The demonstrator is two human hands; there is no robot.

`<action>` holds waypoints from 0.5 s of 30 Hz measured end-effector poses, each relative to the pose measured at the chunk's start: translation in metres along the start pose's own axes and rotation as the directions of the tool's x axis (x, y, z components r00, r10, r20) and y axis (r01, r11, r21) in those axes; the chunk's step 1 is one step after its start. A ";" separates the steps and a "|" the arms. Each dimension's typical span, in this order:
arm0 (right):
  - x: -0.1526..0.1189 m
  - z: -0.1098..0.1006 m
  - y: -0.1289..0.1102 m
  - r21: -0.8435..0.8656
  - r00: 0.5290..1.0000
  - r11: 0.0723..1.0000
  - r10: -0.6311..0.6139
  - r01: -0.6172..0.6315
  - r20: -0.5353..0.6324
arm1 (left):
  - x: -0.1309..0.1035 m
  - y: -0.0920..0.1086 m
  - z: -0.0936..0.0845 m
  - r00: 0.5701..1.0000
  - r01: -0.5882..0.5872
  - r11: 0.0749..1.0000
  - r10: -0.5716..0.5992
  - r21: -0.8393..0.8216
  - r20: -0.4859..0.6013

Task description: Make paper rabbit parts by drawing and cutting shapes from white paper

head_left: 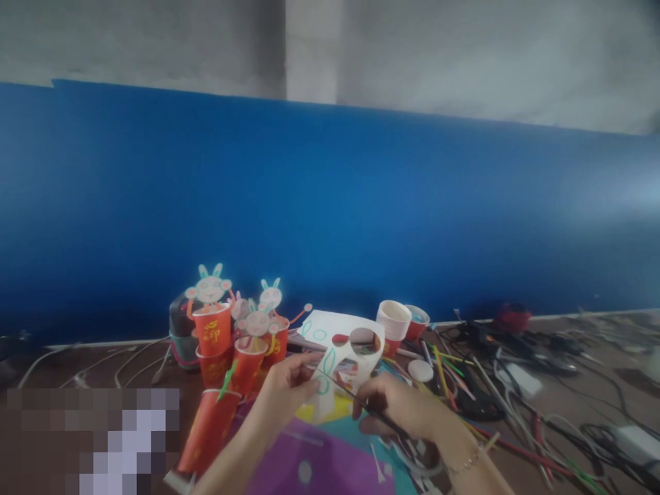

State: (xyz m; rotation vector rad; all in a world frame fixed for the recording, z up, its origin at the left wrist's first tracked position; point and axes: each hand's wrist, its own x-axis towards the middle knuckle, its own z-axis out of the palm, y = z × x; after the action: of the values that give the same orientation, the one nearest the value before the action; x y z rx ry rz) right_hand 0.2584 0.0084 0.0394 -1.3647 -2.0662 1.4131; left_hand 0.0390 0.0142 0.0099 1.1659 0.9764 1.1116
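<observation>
Between the thumb and fingers of my left hand (289, 385) is a sheet of white paper (337, 322), raised above the table. It has round and long leaf-like outlines drawn in green, and a large round hole is cut through its right side. My right hand (394, 405) grips a pair of scissors (379, 414), whose dark blades point up and left to the green outlines near my left fingers. Whether the blades are on the paper's edge is too blurred to tell. Below the paper lie a purple sheet (289, 457) and a yellow sheet (305, 412).
Red paper cups (214, 330) with paper rabbit figures (210, 289) stand at left, and another red cup (209, 430) leans nearer. A stack of white cups (393, 320) is behind my right hand. Cables (515, 405) and coloured sticks (441, 371) clutter the right. A blue partition (330, 206) closes off the back.
</observation>
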 end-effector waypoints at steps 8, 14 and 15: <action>0.001 0.002 0.003 -0.017 0.997 0.997 -0.077 0.076 -0.002 | -0.001 0.005 0.001 1.000 0.011 1.000 -0.012 0.025 0.026; 0.002 0.000 0.001 -0.061 0.997 0.996 -0.068 0.070 0.032 | 0.000 0.004 -0.004 0.995 0.011 0.995 -0.022 0.103 0.098; 0.002 0.000 -0.001 -0.066 0.998 0.996 -0.060 0.062 0.031 | -0.001 0.004 -0.004 0.994 0.019 0.997 -0.027 0.079 0.107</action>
State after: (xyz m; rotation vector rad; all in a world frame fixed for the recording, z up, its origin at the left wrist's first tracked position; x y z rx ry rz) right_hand 0.2574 0.0102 0.0396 -1.3016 -2.1734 1.3582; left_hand 0.0339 0.0146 0.0133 1.2616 0.9540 0.9890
